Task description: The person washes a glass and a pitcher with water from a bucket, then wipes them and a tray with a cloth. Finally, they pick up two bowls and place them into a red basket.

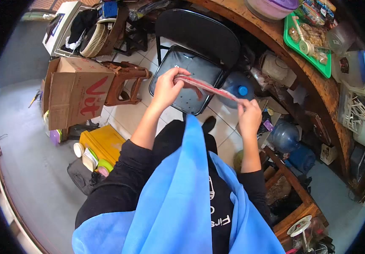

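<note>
A long, narrow red-and-clear strip (210,88), which looks like folded plastic, stretches between my two hands above a black folding chair (197,31). My left hand (169,86) closes on its wider end, thumb underneath and fingers over it. At the thinner end, my right hand (249,115) pinches the tip between thumb and fingers. The strip slopes down to the right and overlaps the chair's dark seat, which has small specks or drops on it.
A cardboard box (78,91) and brown stool (125,82) stand left, near a yellow container (103,143). Blue water jugs (285,136) sit on the right. A curved wooden table (318,95) carries a green tray (291,37) and plastic tubs. White tiles (125,116) cover the floor.
</note>
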`<state>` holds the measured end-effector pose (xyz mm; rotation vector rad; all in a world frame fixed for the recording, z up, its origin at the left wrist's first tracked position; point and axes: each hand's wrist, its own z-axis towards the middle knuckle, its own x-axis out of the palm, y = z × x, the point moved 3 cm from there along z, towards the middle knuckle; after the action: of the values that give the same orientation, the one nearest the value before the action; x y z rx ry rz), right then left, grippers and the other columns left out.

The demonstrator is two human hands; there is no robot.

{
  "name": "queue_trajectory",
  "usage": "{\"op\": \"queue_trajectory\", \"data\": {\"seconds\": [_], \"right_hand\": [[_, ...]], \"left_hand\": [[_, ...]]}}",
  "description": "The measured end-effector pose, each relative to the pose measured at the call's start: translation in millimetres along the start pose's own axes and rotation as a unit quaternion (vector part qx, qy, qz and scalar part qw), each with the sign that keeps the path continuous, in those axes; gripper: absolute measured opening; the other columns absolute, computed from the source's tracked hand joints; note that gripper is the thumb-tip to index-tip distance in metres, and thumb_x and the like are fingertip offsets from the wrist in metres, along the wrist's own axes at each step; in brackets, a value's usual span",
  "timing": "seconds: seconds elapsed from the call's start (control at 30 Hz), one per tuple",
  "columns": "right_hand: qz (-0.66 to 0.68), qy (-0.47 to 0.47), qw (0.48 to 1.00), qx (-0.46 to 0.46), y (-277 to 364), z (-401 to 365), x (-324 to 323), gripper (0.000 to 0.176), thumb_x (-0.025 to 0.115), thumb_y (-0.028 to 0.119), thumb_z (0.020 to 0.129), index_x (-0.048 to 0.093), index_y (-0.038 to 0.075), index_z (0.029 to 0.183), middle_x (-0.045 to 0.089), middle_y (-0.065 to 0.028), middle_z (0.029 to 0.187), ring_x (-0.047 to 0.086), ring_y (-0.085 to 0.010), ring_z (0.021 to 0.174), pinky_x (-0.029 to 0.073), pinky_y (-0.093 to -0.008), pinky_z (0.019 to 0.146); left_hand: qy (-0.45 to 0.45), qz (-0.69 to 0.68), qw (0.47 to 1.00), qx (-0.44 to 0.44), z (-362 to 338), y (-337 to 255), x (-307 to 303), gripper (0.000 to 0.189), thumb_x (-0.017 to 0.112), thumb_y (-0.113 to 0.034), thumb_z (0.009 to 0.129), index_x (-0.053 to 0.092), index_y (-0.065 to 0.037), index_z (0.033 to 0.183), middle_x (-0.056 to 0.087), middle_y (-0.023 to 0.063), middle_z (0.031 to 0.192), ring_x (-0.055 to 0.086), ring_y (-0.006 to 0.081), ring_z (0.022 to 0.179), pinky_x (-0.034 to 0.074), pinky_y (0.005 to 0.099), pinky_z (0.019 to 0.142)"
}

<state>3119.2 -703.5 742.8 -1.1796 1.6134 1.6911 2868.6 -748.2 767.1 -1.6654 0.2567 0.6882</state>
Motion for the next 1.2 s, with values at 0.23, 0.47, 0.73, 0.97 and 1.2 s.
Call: {"op": "queue_trajectory", "data": {"seconds": [0.23,0.47,0.73,0.97,1.2], "right_hand": [[0.570,0.071,0.787,0.225,11.4,81.1,58.3,0.015,0.051,0.015,0.081,0.058,0.002,0.087,0.060,-0.0047,0.075,0.056,-0.0084,0.063,0.044,-0.0226,0.056],[0.355,-0.096,0.929,0.048,47.5,197.5,100.3,0.014,0.053,0.013,0.079,0.059,0.003,0.086,0.061,-0.0045,0.073,0.056,-0.0118,0.066,0.044,-0.0247,0.065],[0.229,-0.230,0.944,0.055,81.2,254.4,129.5,0.035,0.053,0.017,0.078,0.042,0.000,0.107,0.055,-0.0223,0.097,0.052,-0.0375,0.089,0.039,-0.0392,0.076],[-0.040,-0.155,0.987,-0.023,105.5,236.2,131.2,0.055,0.059,0.023,0.071,0.036,0.007,0.119,0.042,-0.0134,0.118,0.038,-0.0272,0.109,0.023,-0.0515,0.090],[-0.135,-0.020,0.990,-0.019,101.8,253.2,124.6,0.057,0.058,0.029,0.072,0.037,0.012,0.123,0.039,-0.0102,0.123,0.036,-0.0271,0.114,0.021,-0.0536,0.093]], "left_hand": [[-0.149,0.243,0.958,0.033,52.7,23.4,-30.5,0.026,0.052,-0.013,0.073,0.062,-0.018,0.096,0.050,0.0090,0.071,0.052,0.0244,0.072,0.041,0.0340,0.065],[-0.048,0.209,0.968,-0.132,179.3,87.9,-63.7,0.024,0.051,-0.028,0.075,0.064,-0.013,0.088,0.061,0.0104,0.069,0.058,0.0234,0.065,0.046,0.0321,0.062],[-0.063,-0.330,0.935,-0.111,288.3,107.5,-30.4,0.051,0.058,-0.010,0.073,0.036,-0.004,0.119,0.055,0.0117,0.106,0.057,0.0169,0.085,0.046,0.0259,0.066],[-0.058,0.306,0.933,0.182,263.9,100.2,-32.0,0.047,0.057,-0.023,0.071,0.042,-0.016,0.115,0.041,0.0084,0.120,0.041,0.0284,0.107,0.032,0.0432,0.088],[0.034,0.381,0.910,0.162,296.3,134.3,-30.6,0.046,0.044,-0.045,0.080,0.042,-0.019,0.117,0.043,0.0010,0.120,0.037,0.0239,0.115,0.016,0.0620,0.091]]}}
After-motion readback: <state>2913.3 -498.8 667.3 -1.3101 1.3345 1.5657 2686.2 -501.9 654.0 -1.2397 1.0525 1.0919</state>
